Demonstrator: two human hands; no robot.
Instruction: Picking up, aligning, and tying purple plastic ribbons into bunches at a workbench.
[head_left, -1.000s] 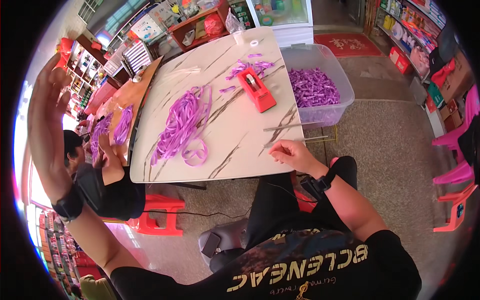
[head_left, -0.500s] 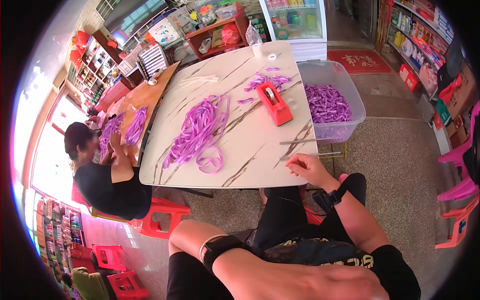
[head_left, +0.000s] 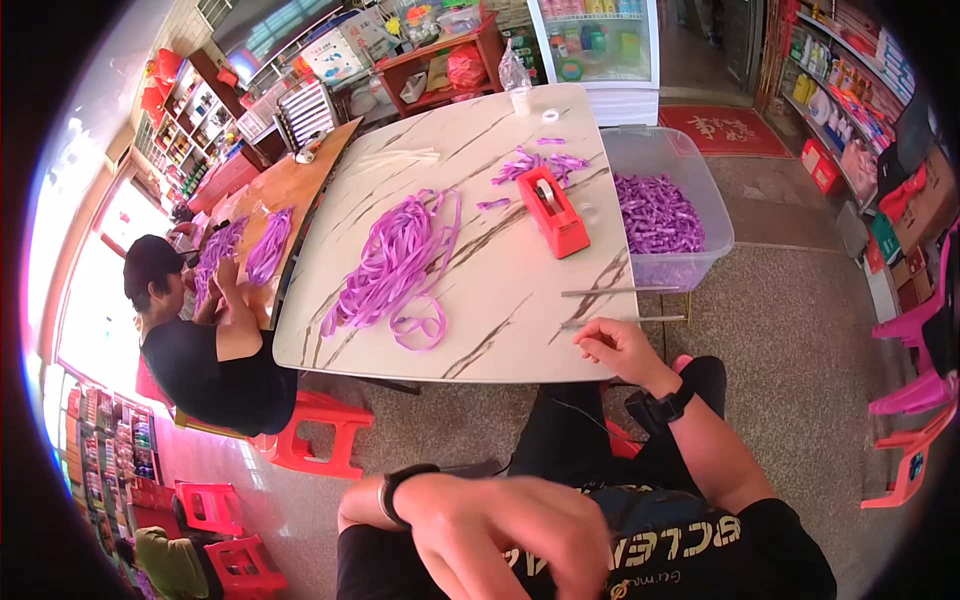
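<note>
My right hand (head_left: 618,350) rests at the near right edge of the marble-patterned table (head_left: 500,300), fingers loosely curled, nothing visible in them. Just beyond it lie two thin metal rods (head_left: 605,292); the lower one runs partly behind the hand. My left hand (head_left: 510,530) is raised in front of my shirt, large and smeared, its fingers bent down and their tips hidden. Left of the table's middle is a tangled heap of purple ribbon (head_left: 392,250), with a ribbon loop (head_left: 418,322) at its near end. A red tape dispenser (head_left: 555,215) stands beside small purple ribbon pieces (head_left: 540,165).
A clear plastic bin (head_left: 715,235) full of purple pieces stands against the table's right side. Another person (head_left: 215,340) sits at the wooden table on the left, handling purple ribbon (head_left: 268,245). A red stool (head_left: 325,430) stands near them. Pale strips (head_left: 400,157) lie at the back.
My left hand has turned and come into view in front of my shirt, where its forearm lay across before. The right hand stays at the table edge. The whole view has shifted slightly.
</note>
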